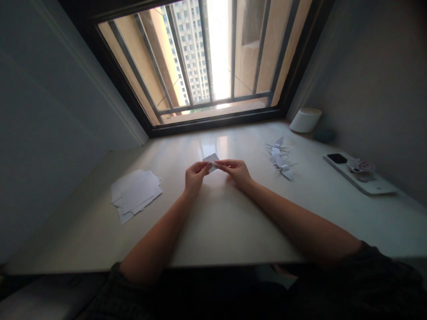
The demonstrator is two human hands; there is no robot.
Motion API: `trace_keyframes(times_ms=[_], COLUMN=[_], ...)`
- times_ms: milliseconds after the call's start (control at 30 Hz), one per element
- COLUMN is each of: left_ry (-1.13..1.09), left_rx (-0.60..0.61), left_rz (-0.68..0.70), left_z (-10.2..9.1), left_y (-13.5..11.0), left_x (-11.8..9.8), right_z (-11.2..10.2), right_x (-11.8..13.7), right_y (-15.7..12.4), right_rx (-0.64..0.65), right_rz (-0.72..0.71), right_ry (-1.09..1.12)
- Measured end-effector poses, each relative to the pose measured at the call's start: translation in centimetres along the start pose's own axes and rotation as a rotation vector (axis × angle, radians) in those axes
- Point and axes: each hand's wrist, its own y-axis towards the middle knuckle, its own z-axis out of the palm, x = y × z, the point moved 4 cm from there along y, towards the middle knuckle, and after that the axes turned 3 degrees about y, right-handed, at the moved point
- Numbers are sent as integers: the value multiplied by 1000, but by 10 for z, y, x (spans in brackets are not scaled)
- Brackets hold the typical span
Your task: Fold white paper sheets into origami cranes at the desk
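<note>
A small folded piece of white paper (211, 157) is held up between my two hands, just above the white tabletop. My left hand (196, 174) pinches its left side with thumb and fingers. On the right side, my right hand (237, 170) grips it the same way, the fingertips of both hands nearly meeting. The fingers cover part of the paper, so its exact folds cannot be made out. Several folded paper cranes (280, 159) lie in a row to the right of my right hand. Off to the left rests a loose stack of white paper sheets (138, 192).
A phone (378, 187) with a round, patterned attachment lies at the right. Behind it, near the window corner, stand a white cup-like object (305, 120) and a dark rounded thing (324, 135). A barred window (213, 116) closes off the far side of the white table (213, 231).
</note>
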Motion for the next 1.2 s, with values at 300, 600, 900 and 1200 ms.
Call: trace_keyframes(times_ms=[300, 600, 900, 1200], left_ry=[-64, -75, -186, -168], left_rx=[-40, -45, -51, -58], left_rz=[-18, 15, -56, -15], left_z=[2, 4, 5, 5], left_y=[-2, -5, -5, -6], left_x=[0, -8, -2, -5], right_z=[-2, -3, -2, -1], right_x=[-4, -6, -7, -4], right_y=[2, 3, 3, 3], right_rx=[-10, -20, -28, -32], right_rz=[69, 76, 103, 103], right_ry=[60, 127, 182, 190])
